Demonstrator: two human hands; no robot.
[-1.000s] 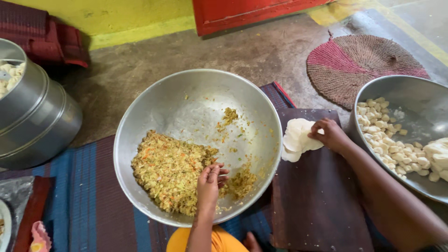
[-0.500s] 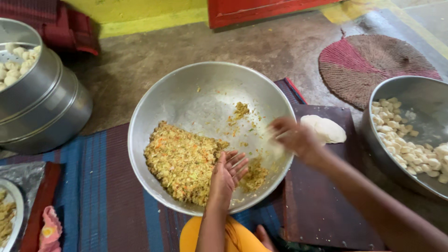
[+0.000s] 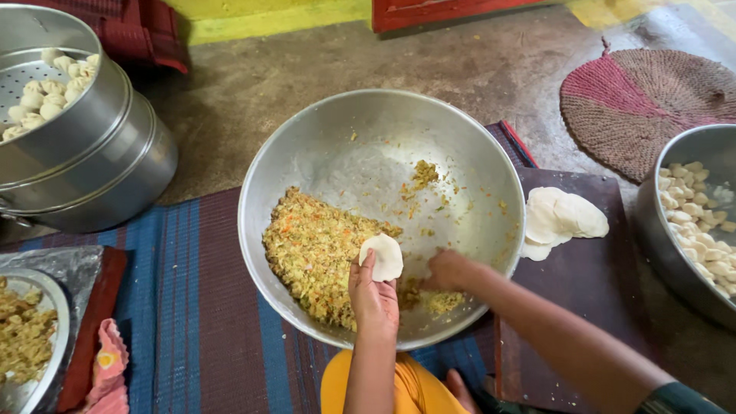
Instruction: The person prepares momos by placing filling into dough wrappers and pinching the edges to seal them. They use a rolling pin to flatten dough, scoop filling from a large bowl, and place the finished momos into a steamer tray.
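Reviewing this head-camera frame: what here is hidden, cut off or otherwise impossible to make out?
- Right hand fingertips: buried in the chopped vegetable filling, so whether they pinch any is unclear.
- Left hand palm: covered by the round white dough wrapper.
- Steel bowl of small dough pieces: cut by the right edge.
- Stacked metal steamer: cut by the left edge.

right hand (image 3: 447, 270): fingertips buried in filling (image 3: 322, 249), grasp unclear
dough-piece bowl (image 3: 658, 230): right of big bowl (image 3: 322, 146), cut by edge
steamer (image 3: 100, 153): cut off at left
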